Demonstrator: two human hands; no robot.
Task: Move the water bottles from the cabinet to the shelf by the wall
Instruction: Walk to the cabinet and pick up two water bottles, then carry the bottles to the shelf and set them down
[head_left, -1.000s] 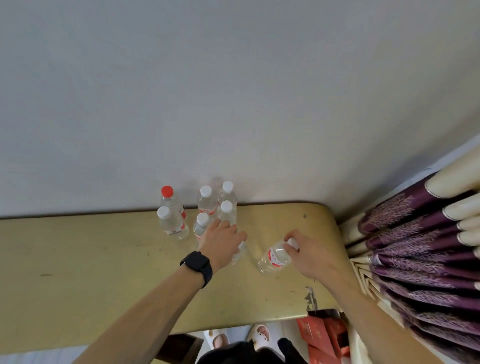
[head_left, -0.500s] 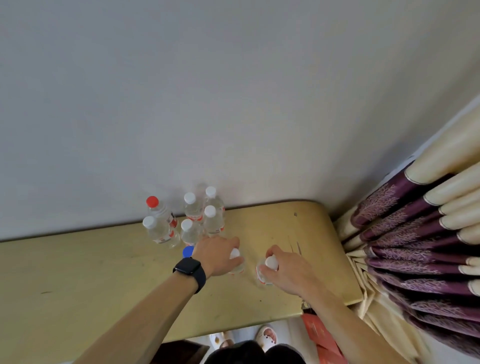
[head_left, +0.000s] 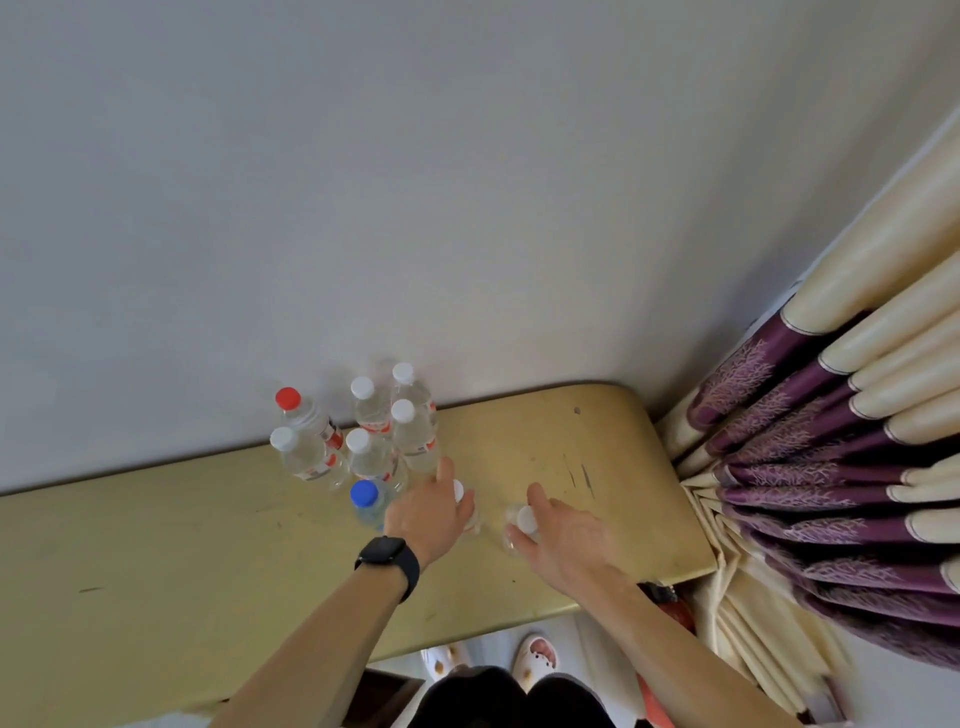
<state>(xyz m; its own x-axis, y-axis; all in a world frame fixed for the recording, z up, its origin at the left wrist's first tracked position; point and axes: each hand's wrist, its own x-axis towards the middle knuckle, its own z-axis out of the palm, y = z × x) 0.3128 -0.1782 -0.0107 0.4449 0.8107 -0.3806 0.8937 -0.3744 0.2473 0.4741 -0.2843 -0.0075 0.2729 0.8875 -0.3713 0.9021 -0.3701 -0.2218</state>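
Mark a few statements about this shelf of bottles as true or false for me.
1. The red-capped bottle is the only one with a red cap. True.
2. The blue-capped bottle stands against the wall. False: it stands at the front of the group, beside the left hand.
3. A dark watch sits on the left wrist. True.
4. The purple curtain hangs left of the shelf. False: it hangs at the right end.
5. Both hands are empty. False: the left hand holds the left bottle, the right hand the right bottle.
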